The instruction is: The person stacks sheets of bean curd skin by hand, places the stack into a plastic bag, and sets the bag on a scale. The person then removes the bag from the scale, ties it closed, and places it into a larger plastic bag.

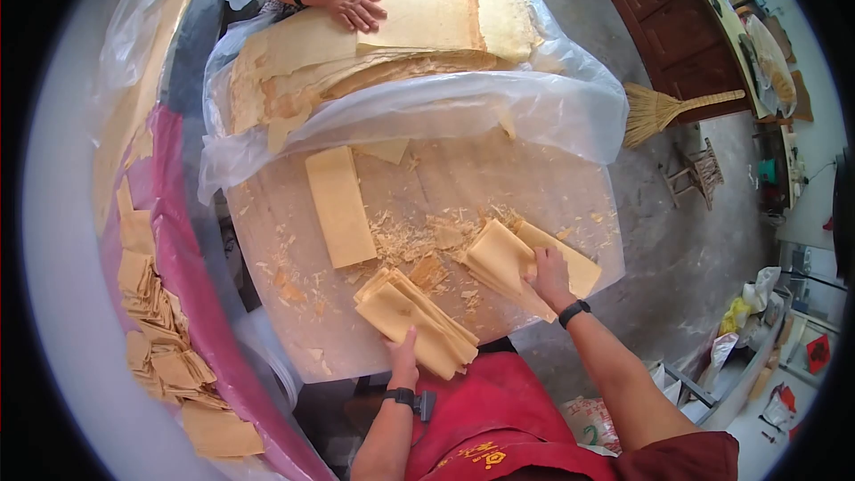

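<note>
My left hand (403,358) grips the lower left edge of a thick bundle of folded thin yellow sheets (414,316), which look like dry flatbread, near the table's front edge. My right hand (550,278) is closed on the right side of another folded bundle (500,260), its fingers on top. Partly beneath that bundle lies a folded sheet (574,265), reaching out to the right. Farther back on the table, a long folded sheet (341,209) lies flat, touched by neither hand. Crumbs and flakes (427,236) are scattered between the bundles.
Across the table (499,174), a co-worker's two hands (358,7) rest on a broad stack of large sheets (427,22) bordered by plastic film (463,107). Folded sheets (165,330) lie along pink cloth (183,240) at left. A broom (663,111) and small stool (699,174) stand right.
</note>
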Demonstrator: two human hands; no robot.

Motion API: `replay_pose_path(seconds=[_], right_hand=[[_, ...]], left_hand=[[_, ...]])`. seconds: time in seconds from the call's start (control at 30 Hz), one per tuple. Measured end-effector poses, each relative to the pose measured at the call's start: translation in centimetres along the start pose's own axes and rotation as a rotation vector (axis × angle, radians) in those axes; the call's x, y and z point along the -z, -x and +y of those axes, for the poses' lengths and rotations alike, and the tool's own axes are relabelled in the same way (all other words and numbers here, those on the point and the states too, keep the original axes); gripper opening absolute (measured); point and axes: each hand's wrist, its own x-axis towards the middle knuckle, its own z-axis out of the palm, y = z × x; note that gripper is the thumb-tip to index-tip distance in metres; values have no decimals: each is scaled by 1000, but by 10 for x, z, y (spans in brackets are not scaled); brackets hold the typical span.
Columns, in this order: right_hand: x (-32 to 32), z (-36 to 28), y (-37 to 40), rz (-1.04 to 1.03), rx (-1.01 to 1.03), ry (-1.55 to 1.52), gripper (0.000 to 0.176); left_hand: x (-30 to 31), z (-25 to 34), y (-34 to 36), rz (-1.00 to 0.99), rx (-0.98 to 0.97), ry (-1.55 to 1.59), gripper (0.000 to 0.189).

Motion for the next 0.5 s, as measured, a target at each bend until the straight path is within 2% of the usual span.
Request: replay_pose_path(seconds=[0.13,0.23,0.3,0.33,0.4,0.43,0.5], right_hand=[[-2,-15,-1,11,-69,75,39],[-1,-15,7,101,33,108,32],[3,-13,28,-141,113,-148,32],[9,-10,37,-139,114,-146,32],[25,6,49,-55,191,-330,38],[26,25,44,-56,198,-330,38],[23,69,28,-44,81,-338,46]], left_hand=[[2,-2,-1,-17,0,-10,82],[-3,5,1,-4,27,-5,80],[-1,3,1,-5,-8,-5,79],[-1,3,1,-7,-9,-3,79],[-3,6,3,2,18,-17,79],[-4,7,3,6,15,-13,79],[-5,7,5,7,-14,-19,78]])
